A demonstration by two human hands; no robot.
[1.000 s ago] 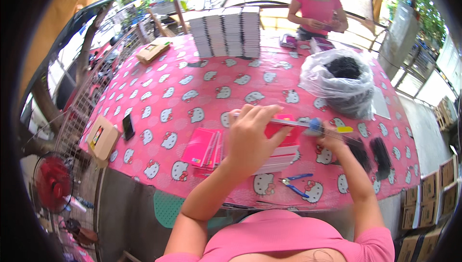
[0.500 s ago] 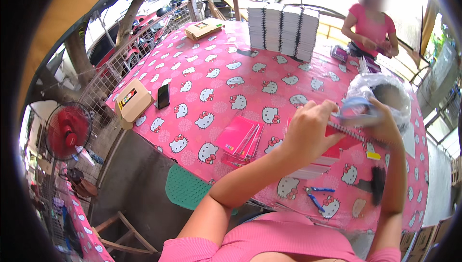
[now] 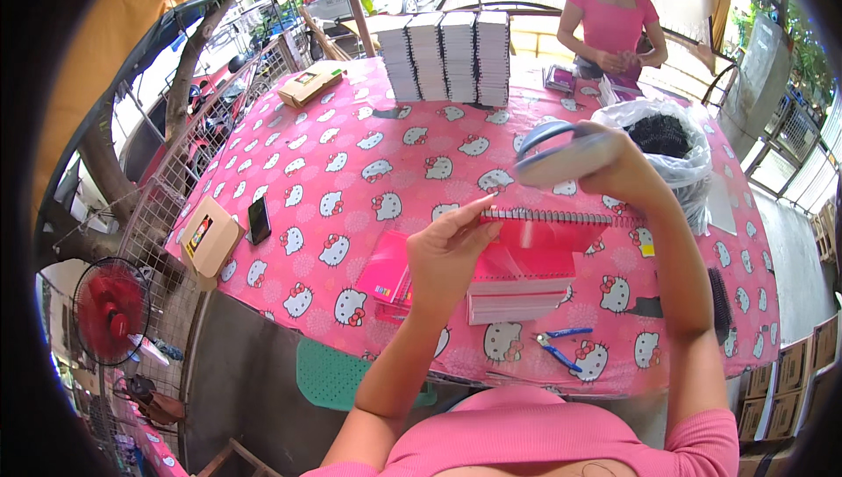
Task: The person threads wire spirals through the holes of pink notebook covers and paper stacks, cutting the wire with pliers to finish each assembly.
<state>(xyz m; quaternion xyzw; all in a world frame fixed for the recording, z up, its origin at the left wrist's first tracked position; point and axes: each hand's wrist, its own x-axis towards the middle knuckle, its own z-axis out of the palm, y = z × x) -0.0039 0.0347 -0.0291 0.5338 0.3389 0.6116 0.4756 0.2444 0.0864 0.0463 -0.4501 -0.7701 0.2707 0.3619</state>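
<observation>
My left hand [image 3: 445,256] pinches the left end of a pink notebook [image 3: 537,238], along whose top edge runs a dark spiral coil [image 3: 553,216]. The coil sticks out past the cover on the right. Raised above the notebook, my right hand [image 3: 618,166] grips a rounded blue-and-white object [image 3: 561,160] with a handle-like loop; motion blurs it and its kind is unclear. Below the held notebook lies a stack of pink-covered notebooks [image 3: 517,302]. Left of it are several loose pink covers or booklets [image 3: 382,277], partly behind my left hand.
Blue-handled pliers [image 3: 566,352] lie near the front edge. A white plastic bag [image 3: 697,181] holds black coils [image 3: 660,135]; more coils [image 3: 721,303] lie right. Tall notebook stacks [image 3: 447,60] stand at the back. A phone [image 3: 259,219] and cardboard box [image 3: 210,238] sit left. Another person [image 3: 610,25] stands across.
My right hand has lifted away from the coil's right end with the blue-and-white object. The notebook is held more level in my left hand. The whole view has shifted.
</observation>
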